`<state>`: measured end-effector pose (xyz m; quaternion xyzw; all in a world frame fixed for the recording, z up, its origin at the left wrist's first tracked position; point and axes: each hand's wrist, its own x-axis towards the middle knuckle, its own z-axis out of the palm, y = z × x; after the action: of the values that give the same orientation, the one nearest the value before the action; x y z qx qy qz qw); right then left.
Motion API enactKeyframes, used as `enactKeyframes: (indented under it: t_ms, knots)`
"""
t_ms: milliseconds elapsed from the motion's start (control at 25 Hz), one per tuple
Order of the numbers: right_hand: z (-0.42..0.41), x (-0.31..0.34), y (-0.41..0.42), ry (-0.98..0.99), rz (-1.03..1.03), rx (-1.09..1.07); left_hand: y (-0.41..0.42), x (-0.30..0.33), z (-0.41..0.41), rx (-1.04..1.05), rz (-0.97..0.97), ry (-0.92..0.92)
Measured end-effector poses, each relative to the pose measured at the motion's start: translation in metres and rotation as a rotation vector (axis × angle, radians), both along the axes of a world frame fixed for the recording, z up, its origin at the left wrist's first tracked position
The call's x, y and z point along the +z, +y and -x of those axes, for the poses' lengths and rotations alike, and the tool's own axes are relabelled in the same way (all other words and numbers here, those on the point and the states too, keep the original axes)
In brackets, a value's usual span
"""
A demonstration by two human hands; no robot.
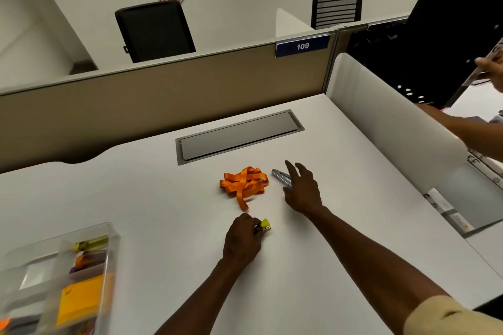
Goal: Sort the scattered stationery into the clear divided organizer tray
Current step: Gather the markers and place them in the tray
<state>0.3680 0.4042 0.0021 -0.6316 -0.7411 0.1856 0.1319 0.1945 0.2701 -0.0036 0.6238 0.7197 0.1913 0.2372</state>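
At the far left, at the near edge of the white bench (136, 198), sits the clear divided organizer tray (111, 236), blurred in this view; its compartments hold a yellow item (91, 244), something orange and purple behind a divider, and an orange-yellow pad (81, 299). Open bench surface separates the tray from the loose pieces.

Toward the middle, the left hand (242, 242) rests knuckles-up on the bench with its fingers curled around a small object with a yellow end (265, 224); it may be a clip or a small stapler, but too little shows to be sure. Just beyond it lies a bundled orange lanyard (245, 185), its loose tail pointing back toward that hand. Behind the lanyard a grey recessed cable hatch (239, 136) is set flush in the bench.

Right of the lanyard, the right hand (302, 190) hovers with fingers spread wide, holding nothing, its fingertips over a small silver metal tool (280, 175) that lies partly hidden under them.

A white side divider (381, 117) walls off the right edge. Beyond it, another person's hand (490, 65) holds a printed sheet, and a forearm (462, 128) reaches across the divider's top.
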Motion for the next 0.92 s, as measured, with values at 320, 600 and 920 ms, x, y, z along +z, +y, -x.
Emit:
enactKeyframes:
  t_ms: [320, 600, 920]
  knots:
    - [0.014, -0.007, -0.007, -0.056, 0.05, 0.0, -0.013, 0.006, 0.027, 0.174, 0.073, 0.02]
    - [0.026, 0.018, -0.093, 0.69, 0.532, -0.243, -0.015, 0.006, 0.019, 0.424, 0.171, -0.192]
    - [0.015, 0.013, -0.113, 0.611, 0.41, -0.059, -0.026, 0.016, 0.017, 0.402, 0.185, -0.302]
